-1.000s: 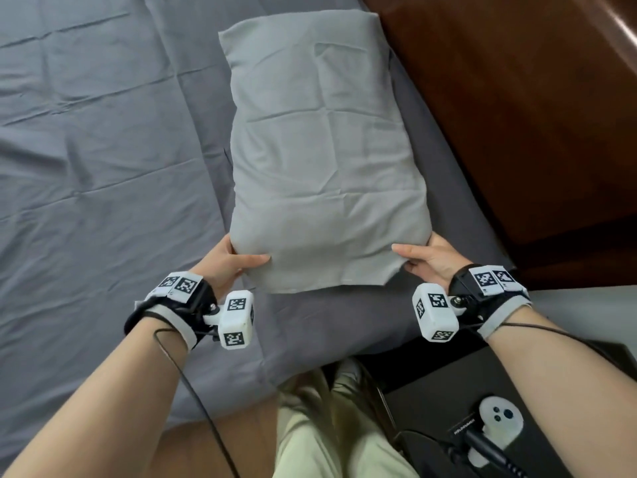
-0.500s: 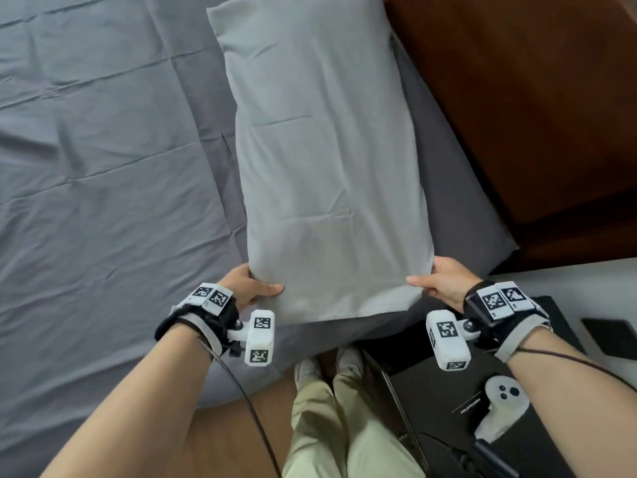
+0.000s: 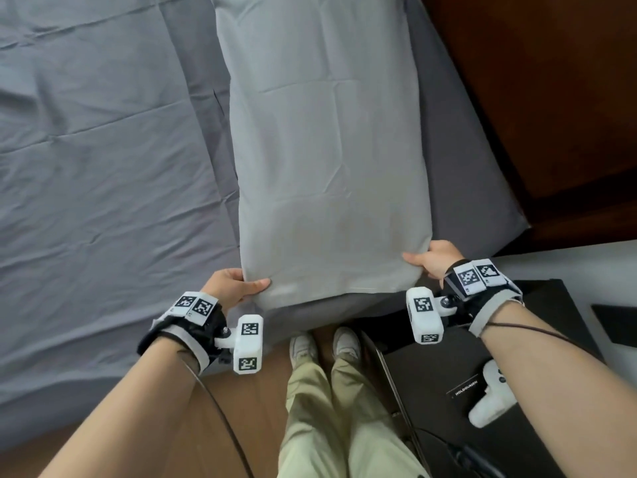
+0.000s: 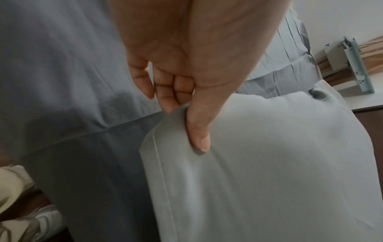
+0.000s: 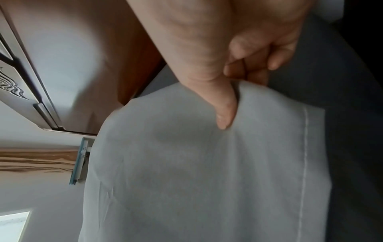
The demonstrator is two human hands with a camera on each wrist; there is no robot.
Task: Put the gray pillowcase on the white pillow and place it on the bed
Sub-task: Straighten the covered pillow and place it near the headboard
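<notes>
1. Gray sheets cover the bed (image 3: 103, 167) ahead of me, with a dark wooden headboard (image 3: 534, 98) at its right edge and a black case (image 3: 482, 374) near my right arm.
2. My pillow is fully inside the pillowcase (image 3: 331, 150); none of the white shows. It is held up over the bed's right side, open hem end toward me.
3. My left hand (image 3: 234, 288) pinches the near left corner, thumb on top, fingers (image 4: 165, 96) beneath the hem.
4. My right hand (image 3: 431, 258) pinches the near right corner the same way, thumb (image 5: 223, 111) pressed into the cloth.
5. I judge the covering done and only the placing left.
6. To do it well, I would keep both pinches firm and level so the pillow cannot slide out of the open end.
7. I would lower the far end first, set it square to the headboard, then let go and smooth the hem flat.
</notes>
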